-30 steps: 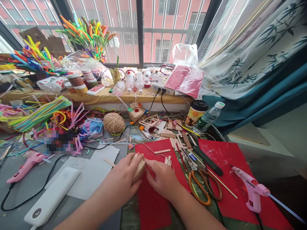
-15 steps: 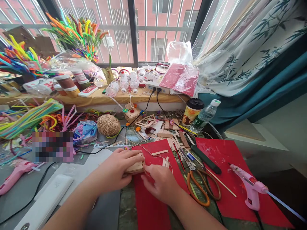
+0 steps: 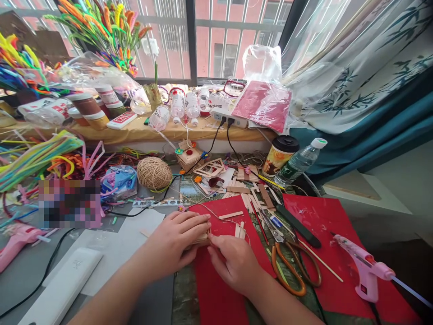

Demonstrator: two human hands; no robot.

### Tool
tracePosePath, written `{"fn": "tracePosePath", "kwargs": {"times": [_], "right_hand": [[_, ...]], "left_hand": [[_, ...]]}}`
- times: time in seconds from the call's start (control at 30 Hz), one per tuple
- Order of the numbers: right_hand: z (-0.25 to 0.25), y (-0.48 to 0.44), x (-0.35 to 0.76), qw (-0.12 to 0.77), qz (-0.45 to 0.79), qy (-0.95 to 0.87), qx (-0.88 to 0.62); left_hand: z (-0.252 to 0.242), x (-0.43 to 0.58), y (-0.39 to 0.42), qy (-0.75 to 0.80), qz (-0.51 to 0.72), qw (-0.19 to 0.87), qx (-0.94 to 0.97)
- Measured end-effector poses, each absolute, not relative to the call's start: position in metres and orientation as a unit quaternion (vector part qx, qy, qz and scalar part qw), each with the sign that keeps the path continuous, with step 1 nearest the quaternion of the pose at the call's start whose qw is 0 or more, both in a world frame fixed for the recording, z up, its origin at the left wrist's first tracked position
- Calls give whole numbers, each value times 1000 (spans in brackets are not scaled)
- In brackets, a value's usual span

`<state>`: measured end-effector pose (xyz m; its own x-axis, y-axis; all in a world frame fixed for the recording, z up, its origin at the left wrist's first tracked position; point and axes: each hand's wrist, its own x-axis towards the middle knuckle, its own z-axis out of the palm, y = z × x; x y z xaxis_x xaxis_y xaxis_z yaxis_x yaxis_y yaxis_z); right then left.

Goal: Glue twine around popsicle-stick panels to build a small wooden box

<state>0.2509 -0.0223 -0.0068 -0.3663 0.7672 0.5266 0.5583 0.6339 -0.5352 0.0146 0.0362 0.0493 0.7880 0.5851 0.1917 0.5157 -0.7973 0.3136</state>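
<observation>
Block (image 3: 201,241) is sitting over the left edge of the red card (image 3: 219,289), mostly hiding under the left hand (image 3: 181,234), whose fingers are grasping it from above, the thumb bending round its near side. Its long axis seems to be running crosswise to the card, its right end facing the right hand (image 3: 237,259). That end is where the two hands are meeting: the right thumb and forefinger are curling close against it, and whether they are pinching a thin piece there I cannot tell. The left hand is lying nearer, covering most of it. Loose sticks (image 3: 231,215) are lying on the card's far part, scissors (image 3: 277,249) are resting to its right, and a twine ball (image 3: 154,173) is sitting beyond it, leftward
</observation>
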Motion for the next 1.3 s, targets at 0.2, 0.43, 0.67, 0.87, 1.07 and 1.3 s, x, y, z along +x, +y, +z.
{"fn": "tracePosePath", "kwargs": {"times": [0.2,0.43,0.67,0.87,1.07,1.3], "right_hand": [[-5,-27,252,407,125,-809,-406],[-5,-28,250,399,172,-804,-406],[-6,-28,253,409,165,-804,-398],[6,-20,271,391,171,-802,-417],[14,-5,279,398,202,-771,-454],[25,13,264,366,264,-747,-488]], "left_hand": [[50,14,38,297,143,138,934],[59,29,26,341,158,137,916],[53,46,20,413,228,144,870],[52,49,21,427,236,147,861],[50,48,21,429,246,146,857],[50,46,20,438,257,138,850]]}}
